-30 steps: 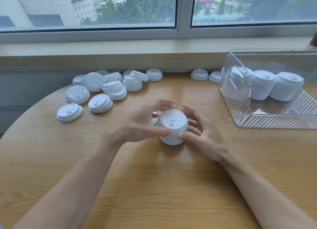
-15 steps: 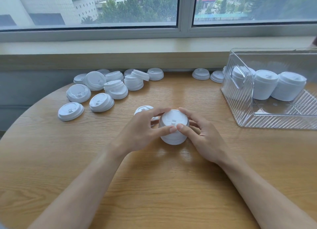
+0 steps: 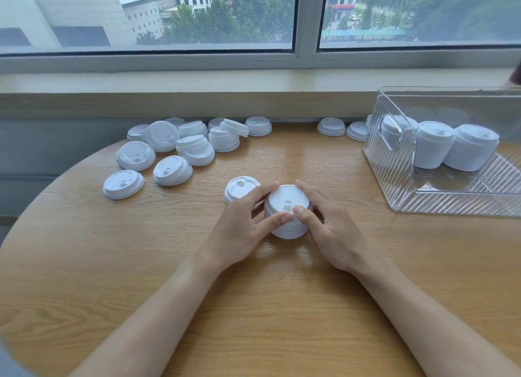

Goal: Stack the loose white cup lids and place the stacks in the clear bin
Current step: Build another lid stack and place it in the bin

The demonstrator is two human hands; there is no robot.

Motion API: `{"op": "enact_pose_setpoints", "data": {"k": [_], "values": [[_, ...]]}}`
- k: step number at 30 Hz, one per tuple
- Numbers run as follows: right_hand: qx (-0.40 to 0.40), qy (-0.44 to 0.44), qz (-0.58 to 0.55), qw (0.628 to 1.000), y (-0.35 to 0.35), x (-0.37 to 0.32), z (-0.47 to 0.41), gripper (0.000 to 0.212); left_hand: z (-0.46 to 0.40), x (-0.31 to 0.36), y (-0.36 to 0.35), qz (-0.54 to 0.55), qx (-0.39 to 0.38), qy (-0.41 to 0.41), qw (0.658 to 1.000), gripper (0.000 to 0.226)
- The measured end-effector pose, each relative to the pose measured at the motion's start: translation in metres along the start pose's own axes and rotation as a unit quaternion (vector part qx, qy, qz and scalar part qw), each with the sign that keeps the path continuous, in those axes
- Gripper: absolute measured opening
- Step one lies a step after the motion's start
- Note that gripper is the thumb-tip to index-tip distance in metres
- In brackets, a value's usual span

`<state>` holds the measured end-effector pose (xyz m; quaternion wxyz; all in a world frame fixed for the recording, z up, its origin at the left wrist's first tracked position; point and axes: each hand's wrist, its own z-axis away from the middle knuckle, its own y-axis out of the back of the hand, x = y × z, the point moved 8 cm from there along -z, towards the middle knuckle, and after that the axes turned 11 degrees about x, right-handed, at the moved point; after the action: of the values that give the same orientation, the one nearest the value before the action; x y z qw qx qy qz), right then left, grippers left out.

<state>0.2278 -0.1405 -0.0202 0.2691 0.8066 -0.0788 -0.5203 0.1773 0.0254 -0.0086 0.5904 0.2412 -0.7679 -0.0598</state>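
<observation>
Head view: short stack of white lids (image 3: 287, 211) is sitting mid-bench, top lid w/ small tab facing up. Left hand (image 3: 242, 230) and right hand (image 3: 329, 230) are both curling round it, each grip closing on the stack's sides, thumbs meeting at the near rim. One single lid (image 3: 241, 187) is lying just behind-left of the stack, touching the left fingers.

Loose lids (image 3: 169, 151) are lying scattered & partly piled at far left of the wooden bench (image 3: 253, 306); two more lids (image 3: 342, 128) are sitting by the sill. Clear bin (image 3: 394, 162) is standing at right, well apart from the hands, holding three tall lid stacks (image 3: 451, 148).

Vs. 0.5 s ago: hands are still clasping the stack, thumbs pressing a bit closer; stack staying put.
</observation>
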Motion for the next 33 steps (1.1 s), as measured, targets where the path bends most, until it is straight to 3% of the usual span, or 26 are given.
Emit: {"op": "enact_pose_setpoints", "data": {"k": [3, 6, 8, 11, 14, 16, 24, 29, 33], "values": [[0.011, 0.001, -0.008, 1.000, 0.000, 0.000, 0.001, 0.073, 0.002, 0.003, 0.009, -0.014, 0.025, -0.017, 0.999, 0.059], [0.017, -0.011, -0.033, 0.999, 0.001, 0.003, 0.001, 0.078, 0.001, 0.004, 0.037, -0.049, 0.122, -0.037, 0.991, 0.032], [0.021, -0.020, -0.048, 0.998, 0.002, 0.005, 0.001, 0.088, -0.003, 0.002, 0.054, -0.105, 0.176, -0.054, 0.977, 0.026], [0.022, -0.001, -0.024, 0.999, 0.001, 0.005, 0.002, 0.097, -0.013, -0.012, 0.058, -0.191, 0.141, -0.036, 0.971, 0.050], [0.017, 0.016, -0.003, 1.000, 0.000, 0.004, 0.001, 0.103, -0.020, -0.031, 0.048, -0.204, 0.042, 0.018, 0.978, 0.072], [0.014, 0.015, -0.007, 1.000, -0.001, 0.005, 0.000, 0.104, -0.023, -0.038, 0.045, -0.210, 0.023, 0.027, 0.977, 0.078], [0.020, 0.016, -0.023, 0.999, 0.000, 0.006, -0.001, 0.101, -0.026, -0.044, 0.051, -0.178, 0.117, 0.024, 0.977, 0.093], [0.024, 0.004, -0.045, 0.999, 0.001, 0.004, 0.001, 0.099, -0.022, -0.035, 0.056, -0.080, 0.156, 0.066, 0.982, 0.091], [0.131, 0.078, -0.014, 0.988, 0.022, -0.018, 0.004, 0.077, -0.016, -0.005, 0.046, -0.023, 0.171, 0.050, 0.984, 0.086]]}}
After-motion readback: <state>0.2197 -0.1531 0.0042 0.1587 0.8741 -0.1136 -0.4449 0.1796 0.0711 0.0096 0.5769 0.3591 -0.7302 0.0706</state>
